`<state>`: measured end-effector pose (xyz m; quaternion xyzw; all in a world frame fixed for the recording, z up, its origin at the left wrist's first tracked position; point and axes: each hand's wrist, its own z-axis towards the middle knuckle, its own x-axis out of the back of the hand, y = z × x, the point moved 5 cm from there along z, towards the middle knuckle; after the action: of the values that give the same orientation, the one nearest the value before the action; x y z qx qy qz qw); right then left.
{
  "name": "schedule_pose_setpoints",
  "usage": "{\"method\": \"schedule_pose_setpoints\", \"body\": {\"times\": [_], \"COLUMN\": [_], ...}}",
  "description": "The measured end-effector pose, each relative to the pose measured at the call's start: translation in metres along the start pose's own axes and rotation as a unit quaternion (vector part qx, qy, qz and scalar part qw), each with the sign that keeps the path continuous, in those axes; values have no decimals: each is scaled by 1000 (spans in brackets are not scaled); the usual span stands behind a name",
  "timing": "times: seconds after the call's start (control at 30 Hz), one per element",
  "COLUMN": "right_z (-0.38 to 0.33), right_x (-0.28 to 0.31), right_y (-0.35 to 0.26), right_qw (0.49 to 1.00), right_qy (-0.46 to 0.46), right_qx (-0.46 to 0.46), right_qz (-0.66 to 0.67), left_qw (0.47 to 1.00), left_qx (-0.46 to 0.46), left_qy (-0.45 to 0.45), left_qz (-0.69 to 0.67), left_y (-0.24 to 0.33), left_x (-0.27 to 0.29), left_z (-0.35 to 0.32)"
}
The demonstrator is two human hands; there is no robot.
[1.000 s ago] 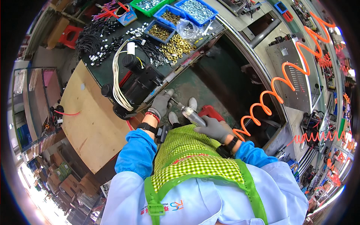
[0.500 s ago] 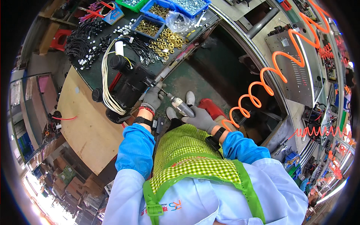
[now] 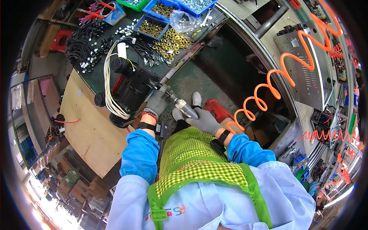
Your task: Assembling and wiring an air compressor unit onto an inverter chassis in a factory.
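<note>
My right hand (image 3: 204,121), in a grey glove, grips a silver pneumatic screwdriver (image 3: 184,108) whose tip points at a black motor unit (image 3: 132,89). An orange coiled air hose (image 3: 276,82) runs up and to the right from the tool. In its own grey glove, my left hand (image 3: 158,102) presses on the motor's right edge, close to the tool's tip. A bundle of white cable (image 3: 110,94) hangs around the motor's left side. The motor stands at the edge of a dark green bench (image 3: 96,78).
Blue bins (image 3: 153,26) of brass and silver fittings, loose brass nuts (image 3: 172,41) and black cables (image 3: 82,50) cover the bench's far part. A wooden board (image 3: 90,134) lies at left. A red stool (image 3: 216,110) stands by my feet. A grey metal cabinet (image 3: 306,65) is at right.
The view has swung slightly, so the bench sits lower and larger in frame. Both hands stay on the motor and tool, with the tool tip closer to the motor.
</note>
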<state>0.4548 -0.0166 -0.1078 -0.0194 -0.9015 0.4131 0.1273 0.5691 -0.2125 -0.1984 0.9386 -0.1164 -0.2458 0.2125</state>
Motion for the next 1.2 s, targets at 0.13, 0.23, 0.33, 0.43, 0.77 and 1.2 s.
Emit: {"method": "schedule_pose_setpoints", "body": {"times": [0.13, 0.23, 0.33, 0.43, 0.77, 1.2], "right_z": [10, 16, 15, 17, -54, -57], "right_x": [0, 4, 7, 15, 95, 78], "right_y": [-4, -1, -9, 10, 32, -22], "right_qw": [1000, 999, 999, 999, 988, 984], "right_qy": [-6, -17, -24, -11, -4, 100], "right_qx": [-12, -24, 13, 41, -110, -143], "right_qz": [-1, -20, 17, -31, -113, -45], "left_qw": [991, 977, 970, 969, 982, 779], "left_qx": [54, 53, 12, -69, -69, -330], "left_qy": [-71, -99, -70, -66, 156, -70], "left_qz": [-99, -179, -231, -230, -79, 528], "left_y": [-2, 6, 11, -3, -15, 304], "left_x": [1, -4, -17, -6, -13, 71], "left_z": [1, 0, 2, 20, 3, -125]}}
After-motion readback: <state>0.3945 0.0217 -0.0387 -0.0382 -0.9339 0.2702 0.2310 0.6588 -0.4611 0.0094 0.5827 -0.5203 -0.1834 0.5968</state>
